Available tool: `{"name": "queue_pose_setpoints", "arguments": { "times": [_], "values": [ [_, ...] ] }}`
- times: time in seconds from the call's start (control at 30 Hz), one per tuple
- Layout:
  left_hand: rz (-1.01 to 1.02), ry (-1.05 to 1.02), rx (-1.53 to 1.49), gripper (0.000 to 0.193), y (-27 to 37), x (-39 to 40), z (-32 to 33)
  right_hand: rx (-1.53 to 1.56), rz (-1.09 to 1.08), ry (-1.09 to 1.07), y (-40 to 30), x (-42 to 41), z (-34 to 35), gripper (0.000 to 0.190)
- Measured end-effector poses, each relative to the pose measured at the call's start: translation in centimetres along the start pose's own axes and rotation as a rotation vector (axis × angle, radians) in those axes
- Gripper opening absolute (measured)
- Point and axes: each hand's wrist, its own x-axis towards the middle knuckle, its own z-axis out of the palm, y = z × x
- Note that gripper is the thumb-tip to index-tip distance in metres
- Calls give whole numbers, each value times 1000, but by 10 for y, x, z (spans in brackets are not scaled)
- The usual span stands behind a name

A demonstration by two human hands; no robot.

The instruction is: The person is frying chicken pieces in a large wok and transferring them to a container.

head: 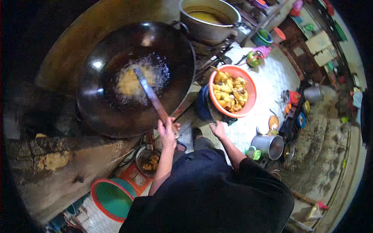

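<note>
My left hand (168, 133) grips the wooden handle end of a long metal spatula (151, 94). Its far end rests in bubbling oil, at a pale yellow frying mass (135, 80) in the middle of a large dark wok (102, 116). My right hand (218, 129), fingers curled, is just below an orange plastic basket (253, 87) of yellow-coated pieces of food (230, 90), beside a dark edge under it. Whether it holds that edge I cannot tell. The basket sits on top of a blue container (203, 104).
A big metal pot (201, 30) of yellowish liquid stands behind the wok. At lower left are a green basin with a red rim (96, 198) and a strainer with browned pieces (150, 163). An aluminium pot (263, 145) lies on its side at right, near my right elbow.
</note>
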Motion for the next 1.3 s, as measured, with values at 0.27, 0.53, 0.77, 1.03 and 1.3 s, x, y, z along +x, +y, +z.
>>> {"name": "queue_pose_setpoints", "arguments": {
  "times": [0.27,0.53,0.77,1.03,1.3],
  "values": [
    [-12,128,115,20,-14,-57,19,46,683,-143,179,68,0,81],
    [122,187,178,18,-52,-100,72,183,336,-32,231,89,20,59],
    [211,166,208,26,-73,-114,109,805,99,43,198,4,-52,37],
    [459,228,504,46,-155,-96,94,590,-723,21,-80,-86,-162,41],
    [201,-34,413,41,-73,-138,146,922,-407,192,-197,2,-180,69]
  ]
}}
